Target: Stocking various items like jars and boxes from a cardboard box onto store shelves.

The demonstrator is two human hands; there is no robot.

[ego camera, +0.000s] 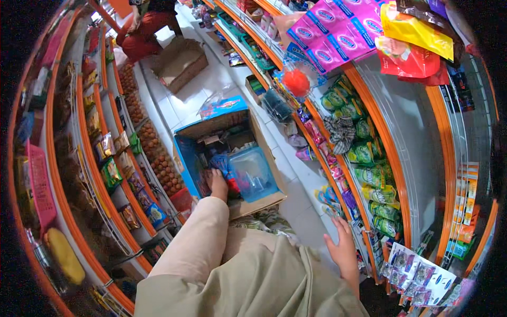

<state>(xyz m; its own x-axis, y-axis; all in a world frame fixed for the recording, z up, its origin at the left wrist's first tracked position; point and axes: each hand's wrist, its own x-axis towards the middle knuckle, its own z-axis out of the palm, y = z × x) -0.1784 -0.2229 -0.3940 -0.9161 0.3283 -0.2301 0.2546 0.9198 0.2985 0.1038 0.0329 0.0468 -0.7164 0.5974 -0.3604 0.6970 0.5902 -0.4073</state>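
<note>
A blue cardboard box [257, 205] stands on the tiled floor before me with its flaps spread. My left hand [218, 185] reaches down inside it, close to a blue plastic packet [221, 163]; the fingertips are partly hidden, so a grip cannot be made out. Beside that hand, in the box's right half, lies a translucent blue plastic container [253, 170]. Small boxes and packets fill the shadowed far part. Away to the right, my right hand [341, 243] holds nothing, its fingers apart near the lower shelf edge and some blue packets [329, 198].
Orange-edged shelves [396, 170] flank the aisle, bearing green pouches [362, 152]. Pink sachet strips [336, 33] hang at upper right, carded packets [420, 273] at lower right. Eggs [164, 172] line the left floor edge. Ahead are another cardboard box [190, 73] and a person [144, 33].
</note>
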